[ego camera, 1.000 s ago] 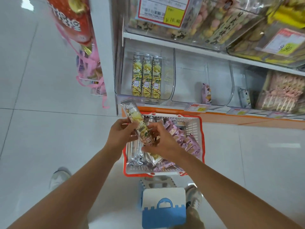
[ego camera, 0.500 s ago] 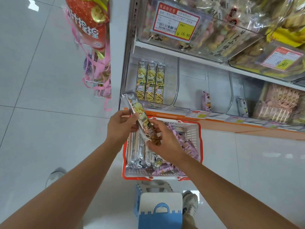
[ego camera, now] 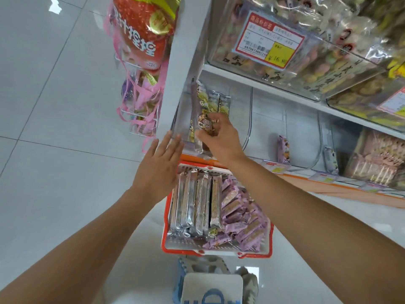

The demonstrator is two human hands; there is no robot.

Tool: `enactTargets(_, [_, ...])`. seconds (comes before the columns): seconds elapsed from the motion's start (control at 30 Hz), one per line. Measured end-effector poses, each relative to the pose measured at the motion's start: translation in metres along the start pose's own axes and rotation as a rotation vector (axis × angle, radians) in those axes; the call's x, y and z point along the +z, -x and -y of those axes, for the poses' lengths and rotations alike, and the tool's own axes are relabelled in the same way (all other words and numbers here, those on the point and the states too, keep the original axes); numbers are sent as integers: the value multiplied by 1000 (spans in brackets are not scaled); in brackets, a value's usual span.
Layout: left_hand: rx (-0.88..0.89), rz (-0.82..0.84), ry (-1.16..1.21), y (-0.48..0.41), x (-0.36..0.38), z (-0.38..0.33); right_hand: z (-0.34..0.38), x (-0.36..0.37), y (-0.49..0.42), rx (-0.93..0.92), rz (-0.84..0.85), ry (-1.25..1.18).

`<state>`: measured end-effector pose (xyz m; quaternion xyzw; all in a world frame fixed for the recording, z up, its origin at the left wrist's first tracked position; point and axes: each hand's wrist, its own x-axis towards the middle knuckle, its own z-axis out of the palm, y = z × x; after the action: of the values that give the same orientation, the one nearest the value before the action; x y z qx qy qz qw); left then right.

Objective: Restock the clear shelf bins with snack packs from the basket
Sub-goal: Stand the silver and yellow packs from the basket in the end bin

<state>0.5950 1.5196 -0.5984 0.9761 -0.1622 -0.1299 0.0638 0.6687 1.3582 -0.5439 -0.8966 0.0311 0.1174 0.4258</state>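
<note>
My right hand (ego camera: pixel 219 137) has its grip closed around the lower half of a long snack pack (ego camera: pixel 201 110). The pack stands nearly upright at the mouth of the leftmost clear bin (ego camera: pixel 180 123), with its top end inside near the bin's left wall and its foil tail hanging just in front of the bin's lip. My left hand (ego camera: pixel 158 170) is an open grip, fingers straight, with the fingertips at the bin's front left corner; I cannot tell whether they touch it. Two standing packs (ego camera: pixel 224 103) lean at the back of the bin, to the right of the one I hold. The basket (ego camera: pixel 164 216) sits directly below the bin's front, with silver packs (ego camera: pixel 192 207) and purple packs (ego camera: pixel 241 218) in it.

To do this step well, I would lift the tail over the lip first — it looks likely to snag there — then slide the pack back until it stands flush against its neighbours, printed face outward. The left hand can steady the bin's front while I push. I would loosen the grip only once the pack's base rests on the bin floor, or it may tip forward.
</note>
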Motion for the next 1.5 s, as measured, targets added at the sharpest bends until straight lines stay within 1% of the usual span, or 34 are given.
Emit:
enactTargets(0.07, [10, 6, -19, 1, 11, 10, 2, 11, -22, 3, -8, 61])
enactTargets(0.17, [71, -132, 17, -2, 28, 22, -1, 33, -52, -13, -35, 128])
enactTargets(0.27, [114, -200, 55, -3, 42, 30, -7, 56, -75, -17, -60, 162])
enactTargets(0.47, [122, -292, 107, -7, 54, 33, -32, 90, -102, -26, -5, 299])
enactTargets(0.63, [100, -305, 116, -8, 55, 28, -45, 94, -109, -29, 55, 410])
enactTargets(0.73, [72, -281, 112, -6, 50, 23, -49, 89, -108, -46, 79, 466])
enactTargets(0.83, [52, -250, 118, -4, 46, 18, -49, 79, -99, -44, 239, 563])
enactTargets(0.87, [42, -240, 114, -3, 44, 16, -48, 75, -96, -53, 270, 558])
enactTargets(0.93, [15, -245, 112, -2, 42, 9, -47, 68, -85, -95, 238, 467])
enactTargets(0.97, [-5, -250, 123, -1, 41, 5, -48, 64, -78, -131, 182, 401])
enactTargets(1.07, [-40, -257, 148, 5, 43, -12, -51, 49, -44, -319, -17, 208])
enactTargets(1.13, [-21, -265, 151, 10, 50, -24, -57, 38, -19, -375, -73, 124])
enactTargets(1.23, [21, -200, 157, 21, 67, -43, -76, 25, 12, -391, -95, 99])
enactTargets(1.3, [43, -70, 177, 29, 84, -56, -97, 17, 30, -371, -97, 113])
enactTargets(1.4, [61, 135, 173, 37, 112, -76, -138, 9, 56, -224, -112, 137])
enactTargets(1.5, [58, 205, 189, 41, 134, -95, -182, 9, 83, -40, -125, 256])
